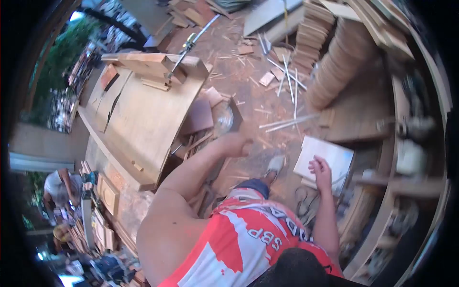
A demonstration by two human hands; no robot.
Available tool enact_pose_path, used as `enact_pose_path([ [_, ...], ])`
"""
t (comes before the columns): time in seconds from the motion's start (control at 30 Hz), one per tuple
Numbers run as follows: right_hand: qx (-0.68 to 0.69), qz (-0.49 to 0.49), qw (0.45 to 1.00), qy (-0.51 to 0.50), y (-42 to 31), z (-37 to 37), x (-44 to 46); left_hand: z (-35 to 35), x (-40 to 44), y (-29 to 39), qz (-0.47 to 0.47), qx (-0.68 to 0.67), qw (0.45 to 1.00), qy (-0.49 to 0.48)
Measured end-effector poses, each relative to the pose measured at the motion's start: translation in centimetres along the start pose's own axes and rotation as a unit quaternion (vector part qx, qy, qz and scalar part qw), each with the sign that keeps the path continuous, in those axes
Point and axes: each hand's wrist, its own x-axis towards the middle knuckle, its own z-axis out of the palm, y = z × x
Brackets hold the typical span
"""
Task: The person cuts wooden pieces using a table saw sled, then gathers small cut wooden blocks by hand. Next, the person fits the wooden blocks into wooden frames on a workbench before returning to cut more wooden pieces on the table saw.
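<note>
My left hand (237, 145) is held out above the floor, near the edge of the wooden workbench (158, 122). It is blurred and its fingers point mostly away from view, so I cannot see whether they are closed. My right hand (321, 171) hangs over a pale square board (313, 152), its fingers loosely bent and apart with nothing in them. Whether it touches the board I cannot tell. On the bench, a bar clamp (190, 42) reaches across thick wooden blocks (150, 64).
Thin white strips (289, 79) and wood scraps litter the floor (239, 91). Tall stacks of curved wooden pieces (342, 60) stand at right, beside wooden shelving (399, 186). My shoe (275, 165) shows below. Another person (62, 186) is at far left, near carved wooden panels (109, 193).
</note>
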Motion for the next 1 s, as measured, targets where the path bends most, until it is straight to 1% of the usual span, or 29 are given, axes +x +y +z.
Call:
enact_pose_path([
  [0.03, -0.012, 0.003, 1.0, -0.022, -0.2, -0.4, 2.7, -2.4, 2.0, -1.2, -0.032, -0.042, 0.994, 0.097],
  [0.07, -0.052, 0.027, 0.997, -0.056, -0.2, -1.0, 4.9, -5.6, 3.9, -2.6, -0.065, -0.081, 0.976, 0.189],
  [0.1, -0.089, 0.038, 0.992, -0.083, -0.8, -1.4, 7.8, -10.3, 4.4, -2.8, -0.138, -0.076, 0.955, 0.251],
  [0.13, -0.093, 0.032, 0.991, -0.094, -1.3, -2.2, 10.0, -13.3, 4.6, -5.1, -0.038, 0.02, 0.888, 0.458],
  [0.17, -0.12, 0.063, 0.985, -0.104, -1.8, -3.4, 11.8, -16.7, 4.6, -7.3, -0.069, 0.05, 0.858, 0.507],
  [0.2, -0.148, 0.092, 0.978, -0.116, -2.1, -4.1, 13.4, -19.8, 4.0, -9.9, -0.08, 0.098, 0.82, 0.558],
  [0.23, -0.133, 0.096, 0.982, -0.097, -2.4, -4.9, 14.7, -22.4, 3.0, -12.2, -0.094, 0.145, 0.777, 0.606],
  [0.27, -0.143, 0.091, 0.98, -0.109, -2.3, -5.7, 15.8, -24.7, 1.8, -13.6, -0.133, 0.167, 0.751, 0.625],
  [0.3, -0.135, 0.113, 0.98, -0.092, -1.9, -6.2, 17.4, -25.9, 0.7, -15.6, -0.211, 0.187, 0.736, 0.615],
  [0.33, -0.127, 0.137, 0.98, -0.074, -1.6, -6.5, 18.5, -26.2, -0.2, -18.0, -0.22, 0.186, 0.729, 0.621],
  [0.4, -0.146, 0.137, 0.975, -0.094, -2.0, -6.1, 20.6, -25.4, -0.5, -23.0, -0.402, 0.262, 0.636, 0.604],
  [0.43, -0.16, 0.144, 0.97, -0.114, -2.2, -5.7, 21.5, -24.7, -0.2, -24.9, -0.411, 0.26, 0.63, 0.605],
  [0.5, -0.177, 0.144, 0.962, -0.149, -2.8, -4.5, 23.8, -23.5, -0.8, -27.8, -0.485, 0.094, 0.671, 0.553],
  [0.53, -0.186, 0.138, 0.959, -0.162, -3.2, -3.7, 25.2, -23.3, -0.9, -28.7, -0.478, 0.021, 0.667, 0.572],
  [0.57, -0.161, 0.139, 0.959, -0.185, -3.1, -3.1, 27.0, -23.3, -0.5, -28.9, -0.469, -0.051, 0.656, 0.59],
  [0.6, -0.138, 0.144, 0.957, -0.211, -3.2, -2.6, 28.2, -22.8, -0.5, -28.5, -0.424, -0.034, 0.654, 0.626],
  [0.63, -0.177, 0.126, 0.947, -0.237, -4.4, -1.5, 29.3, -22.8, -0.3, -28.5, -0.423, -0.048, 0.638, 0.642],
  [0.7, -0.198, 0.117, 0.935, -0.271, -6.5, 0.5, 31.9, -22.8, 0.4, -28.8, -0.417, -0.077, 0.605, 0.674],
  [0.83, -0.231, 0.118, 0.909, -0.327, -10.4, 4.2, 36.1, -22.9, 0.0, -26.5, -0.444, -0.065, 0.644, 0.619],
  [0.87, -0.234, 0.12, 0.903, -0.338, -11.2, 5.0, 37.5, -23.0, -0.2, -26.0, -0.454, -0.065, 0.632, 0.625],
  [0.93, -0.257, 0.111, 0.89, -0.359, -12.2, 7.0, 39.9, -22.9, -0.3, -25.7, -0.447, -0.071, 0.649, 0.611],
  [1.0, -0.294, 0.106, 0.872, -0.377, -12.9, 9.2, 42.6, -22.6, -0.5, -26.1, -0.465, -0.056, 0.642, 0.607],
])
